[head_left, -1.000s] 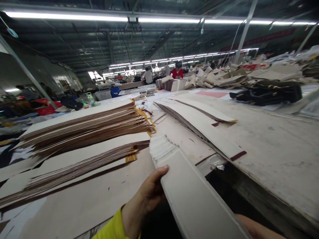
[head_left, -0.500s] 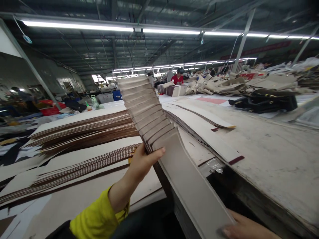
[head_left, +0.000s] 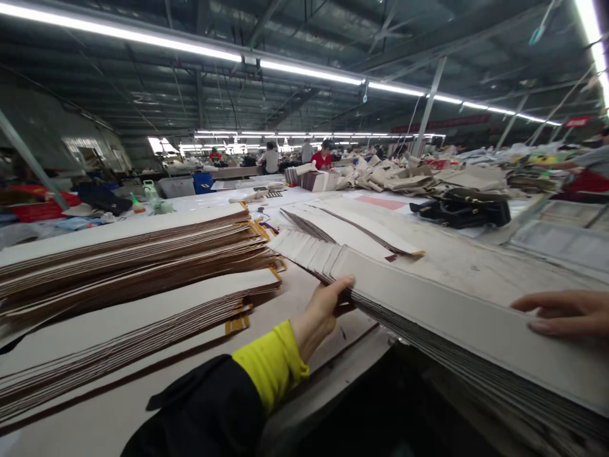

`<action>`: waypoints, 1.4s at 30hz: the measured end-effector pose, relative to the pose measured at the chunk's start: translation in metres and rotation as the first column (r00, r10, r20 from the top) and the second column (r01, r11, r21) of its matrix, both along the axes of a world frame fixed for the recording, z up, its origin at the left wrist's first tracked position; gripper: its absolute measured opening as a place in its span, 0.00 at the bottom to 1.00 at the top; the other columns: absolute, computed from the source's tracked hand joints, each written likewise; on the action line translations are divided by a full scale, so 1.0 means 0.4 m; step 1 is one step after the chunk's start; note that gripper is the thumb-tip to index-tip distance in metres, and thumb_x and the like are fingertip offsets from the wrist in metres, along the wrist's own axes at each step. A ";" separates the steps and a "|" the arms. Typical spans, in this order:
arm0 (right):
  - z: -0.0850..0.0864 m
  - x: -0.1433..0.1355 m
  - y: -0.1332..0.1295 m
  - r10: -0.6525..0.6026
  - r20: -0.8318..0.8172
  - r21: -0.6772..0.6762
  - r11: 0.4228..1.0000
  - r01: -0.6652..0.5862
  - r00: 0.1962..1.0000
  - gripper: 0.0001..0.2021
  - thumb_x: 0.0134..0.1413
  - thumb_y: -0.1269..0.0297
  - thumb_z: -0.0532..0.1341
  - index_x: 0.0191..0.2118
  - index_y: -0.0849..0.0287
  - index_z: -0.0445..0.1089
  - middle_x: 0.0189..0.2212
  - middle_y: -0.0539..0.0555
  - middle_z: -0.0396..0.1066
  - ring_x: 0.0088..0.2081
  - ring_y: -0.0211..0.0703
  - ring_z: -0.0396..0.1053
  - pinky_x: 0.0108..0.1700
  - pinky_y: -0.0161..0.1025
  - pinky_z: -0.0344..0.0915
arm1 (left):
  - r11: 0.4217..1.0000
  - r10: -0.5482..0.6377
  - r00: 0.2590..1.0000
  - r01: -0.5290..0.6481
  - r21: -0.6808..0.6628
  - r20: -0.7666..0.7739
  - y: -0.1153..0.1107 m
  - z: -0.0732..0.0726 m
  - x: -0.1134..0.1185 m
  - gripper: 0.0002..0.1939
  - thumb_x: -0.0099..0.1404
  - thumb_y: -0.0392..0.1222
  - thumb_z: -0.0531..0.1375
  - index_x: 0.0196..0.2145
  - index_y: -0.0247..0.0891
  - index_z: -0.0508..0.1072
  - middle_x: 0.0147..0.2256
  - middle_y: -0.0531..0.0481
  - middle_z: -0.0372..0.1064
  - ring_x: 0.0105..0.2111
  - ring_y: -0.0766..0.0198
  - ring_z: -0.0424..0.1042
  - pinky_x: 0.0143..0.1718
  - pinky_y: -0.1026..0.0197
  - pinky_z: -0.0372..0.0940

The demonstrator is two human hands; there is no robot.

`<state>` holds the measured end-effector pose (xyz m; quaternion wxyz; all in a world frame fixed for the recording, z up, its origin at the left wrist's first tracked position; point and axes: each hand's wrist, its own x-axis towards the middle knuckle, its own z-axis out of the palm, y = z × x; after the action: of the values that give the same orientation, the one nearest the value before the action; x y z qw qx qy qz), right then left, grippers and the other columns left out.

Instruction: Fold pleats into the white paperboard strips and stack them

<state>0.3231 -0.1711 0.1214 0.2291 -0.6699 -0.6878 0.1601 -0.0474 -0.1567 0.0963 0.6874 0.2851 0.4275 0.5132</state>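
A thick stack of long pale grey fabric-like strips (head_left: pixel 428 289) lies slantwise in front of me, its far ends fanned out in steps. My left hand (head_left: pixel 321 314) is closed round the near long edge of this stack, thumb on top; the fingers underneath are partly hidden. At the right edge of the view, my right hand (head_left: pixel 571 312) is over the top strip with fingers stretched out and thumb apart. Whether its fingertips touch the strip I cannot tell. Just behind the stack rest more pale strips (head_left: pixel 349 235) with dark edges.
To the left, several piles of long white-topped strips with brown edges (head_left: pixel 190 308) cover the table. A black bag (head_left: pixel 461 208) and heaped beige material (head_left: pixel 390 174) stand farther back. A person in red (head_left: pixel 322 158) is at the far side. Below the stack is a dark gap (head_left: pixel 399 400).
The stack has gone from steeply raised to lying lower and flatter, its fanned end down. My right hand has come up from the stack's near end, fingers now spread. The view has shifted right.
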 end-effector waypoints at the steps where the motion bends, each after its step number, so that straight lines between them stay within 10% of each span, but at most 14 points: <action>1: -0.002 -0.004 0.021 0.041 0.030 -0.136 0.990 -0.036 0.999 0.22 0.46 0.45 0.53 0.33 0.56 0.75 0.31 0.65 0.74 0.33 0.50 0.72 0.37 0.44 0.64 | 0.999 0.004 1.000 -0.004 -0.043 0.001 0.012 -0.027 0.019 0.17 0.53 0.39 0.61 0.42 0.34 0.66 0.34 0.46 0.69 0.29 0.66 0.68 0.27 0.64 0.69; 3: -0.012 -0.044 0.051 0.132 0.113 -0.300 0.949 -0.092 0.985 0.24 0.43 0.48 0.57 0.42 0.58 0.73 0.39 0.65 0.72 0.41 0.52 0.70 0.45 0.44 0.62 | 0.994 0.012 1.000 -0.012 -0.106 0.001 0.027 -0.070 0.041 0.19 0.55 0.40 0.59 0.45 0.33 0.64 0.41 0.42 0.67 0.34 0.63 0.68 0.26 0.63 0.69; 8: -0.038 -0.288 0.085 0.363 0.288 -0.159 0.931 -0.329 0.886 0.35 0.48 0.43 0.52 0.59 0.59 0.54 0.57 0.59 0.55 0.56 0.52 0.55 0.57 0.45 0.53 | 0.986 -0.019 0.999 0.023 -0.166 0.026 0.038 -0.111 0.033 0.21 0.57 0.42 0.57 0.49 0.37 0.62 0.50 0.43 0.63 0.43 0.59 0.67 0.28 0.63 0.70; 13: -0.106 -0.470 0.125 0.475 0.383 -0.050 0.867 -0.496 0.792 0.40 0.44 0.42 0.56 0.59 0.64 0.52 0.58 0.66 0.51 0.57 0.56 0.52 0.56 0.51 0.53 | 0.923 -0.271 0.963 0.260 -0.283 0.000 0.053 -0.104 -0.019 0.17 0.62 0.48 0.51 0.41 0.31 0.68 0.34 0.41 0.71 0.26 0.64 0.71 0.22 0.65 0.67; 17: -0.172 -0.495 0.128 0.442 0.463 -0.006 0.868 -0.496 0.768 0.39 0.43 0.43 0.57 0.59 0.60 0.53 0.57 0.67 0.52 0.56 0.58 0.54 0.53 0.54 0.54 | 0.803 -0.582 0.621 0.542 -0.248 -0.525 0.051 -0.090 -0.080 0.29 0.66 0.52 0.37 0.27 0.29 0.69 0.24 0.39 0.70 0.22 0.60 0.70 0.23 0.58 0.66; 21: -0.189 -0.488 0.117 0.411 0.481 0.029 0.875 -0.482 0.775 0.38 0.44 0.42 0.56 0.59 0.57 0.53 0.57 0.65 0.53 0.56 0.57 0.54 0.53 0.54 0.54 | 0.769 0.011 0.398 0.583 0.262 -0.917 0.042 -0.083 -0.110 0.14 0.63 0.46 0.49 0.37 0.36 0.69 0.39 0.43 0.69 0.43 0.56 0.66 0.48 0.51 0.58; 25: -0.184 -0.473 0.127 0.442 0.485 -0.013 0.866 -0.499 0.754 0.40 0.44 0.40 0.56 0.60 0.58 0.52 0.58 0.66 0.50 0.57 0.57 0.52 0.54 0.53 0.53 | 0.499 0.445 0.292 0.704 0.505 -0.846 0.047 -0.120 -0.118 0.16 0.62 0.45 0.53 0.47 0.41 0.65 0.49 0.46 0.63 0.51 0.57 0.58 0.53 0.52 0.52; 42: -0.173 -0.486 0.131 0.436 0.461 -0.047 0.882 -0.470 0.773 0.41 0.43 0.40 0.55 0.60 0.59 0.51 0.56 0.65 0.56 0.57 0.58 0.53 0.53 0.55 0.55 | 0.522 0.390 0.316 0.698 0.490 -0.865 0.055 -0.149 -0.130 0.13 0.64 0.41 0.51 0.44 0.46 0.70 0.46 0.49 0.66 0.48 0.59 0.61 0.51 0.56 0.52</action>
<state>0.1286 -0.1187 0.0522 0.0384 -0.4943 -0.8681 0.0235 -0.0995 -0.1346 0.0368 0.1321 0.8579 0.3982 0.2965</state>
